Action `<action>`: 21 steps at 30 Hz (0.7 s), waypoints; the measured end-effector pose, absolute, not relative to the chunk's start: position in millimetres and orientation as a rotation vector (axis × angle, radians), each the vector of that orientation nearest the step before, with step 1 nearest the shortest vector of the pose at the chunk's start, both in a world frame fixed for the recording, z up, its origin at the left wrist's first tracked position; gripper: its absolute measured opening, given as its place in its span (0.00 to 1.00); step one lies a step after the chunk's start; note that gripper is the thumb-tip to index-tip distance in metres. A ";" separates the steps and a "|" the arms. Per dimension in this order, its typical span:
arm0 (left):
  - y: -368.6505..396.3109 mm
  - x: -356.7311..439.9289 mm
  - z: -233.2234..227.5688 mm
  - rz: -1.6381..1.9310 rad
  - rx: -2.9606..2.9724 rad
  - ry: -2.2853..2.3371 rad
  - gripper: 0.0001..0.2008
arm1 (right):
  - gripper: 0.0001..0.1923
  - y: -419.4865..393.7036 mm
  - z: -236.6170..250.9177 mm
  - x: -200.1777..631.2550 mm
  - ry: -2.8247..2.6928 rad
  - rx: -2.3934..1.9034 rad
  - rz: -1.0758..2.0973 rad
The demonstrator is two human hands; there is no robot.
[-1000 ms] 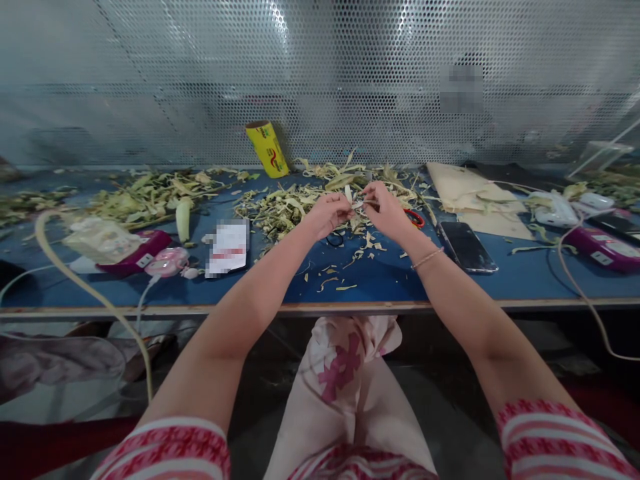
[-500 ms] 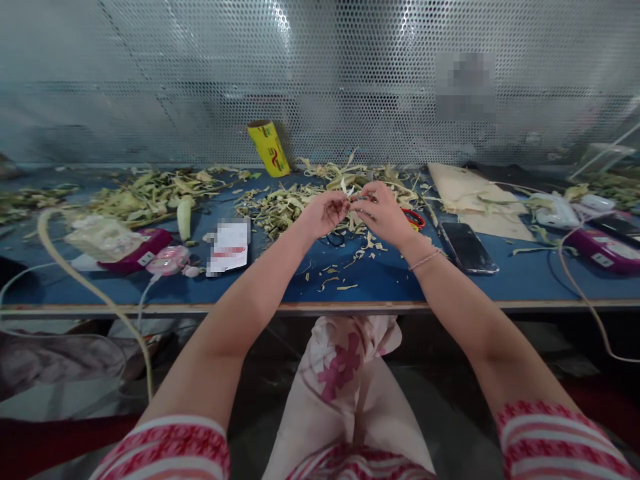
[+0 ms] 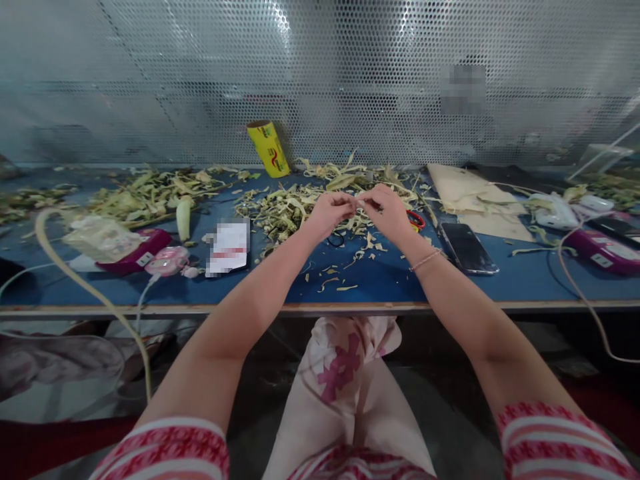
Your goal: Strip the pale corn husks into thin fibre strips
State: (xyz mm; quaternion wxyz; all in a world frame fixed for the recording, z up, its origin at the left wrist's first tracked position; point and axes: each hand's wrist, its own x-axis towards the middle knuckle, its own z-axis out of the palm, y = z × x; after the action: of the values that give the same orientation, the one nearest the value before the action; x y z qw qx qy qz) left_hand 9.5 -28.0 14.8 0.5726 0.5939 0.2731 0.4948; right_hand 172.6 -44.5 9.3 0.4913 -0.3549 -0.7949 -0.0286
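Observation:
My left hand (image 3: 327,212) and my right hand (image 3: 387,210) meet fingertip to fingertip above a blue table (image 3: 370,280), both pinching one small pale strip of plant peel (image 3: 357,200). Most of the strip is hidden by my fingers. Right behind and under the hands lies a heap of pale green peelings (image 3: 295,203). Red-handled scissors (image 3: 415,219) lie just to the right of my right hand. A dark ring-shaped thing (image 3: 336,239) lies on the table below my left hand.
A yellow roll (image 3: 268,148) leans on the perforated metal wall. A black phone (image 3: 467,245) and cardboard sheets (image 3: 475,197) lie to the right. A peeled stalk (image 3: 183,217), a pink device (image 3: 165,260), a paper card (image 3: 227,248) and cables lie to the left.
The strip that stuck up between my fingers earlier is now tucked between the fingertips. Both hands have drawn close together and shifted only slightly.

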 end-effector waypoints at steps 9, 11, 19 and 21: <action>-18.6 9.5 5.4 1.176 1.599 0.689 0.04 | 0.06 -41.2 11.4 170.7 -1.726 -1.013 0.283; -20.0 9.2 6.2 1.164 1.595 0.710 0.06 | 0.06 -38.6 10.2 172.2 -1.690 -0.997 0.359; -20.3 8.6 8.2 1.188 1.441 0.718 0.07 | 0.07 -28.0 4.5 178.2 -1.671 -0.953 0.339; -18.6 8.6 7.0 1.191 1.434 0.746 0.07 | 0.08 -29.8 6.1 177.5 -1.674 -0.942 0.372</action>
State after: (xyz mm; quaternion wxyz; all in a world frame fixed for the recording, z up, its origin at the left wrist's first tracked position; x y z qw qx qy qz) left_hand 8.6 -18.6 7.0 0.5370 0.6026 0.3135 0.5003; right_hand 177.5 -29.8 6.1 0.5584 -0.3993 -0.7098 0.1579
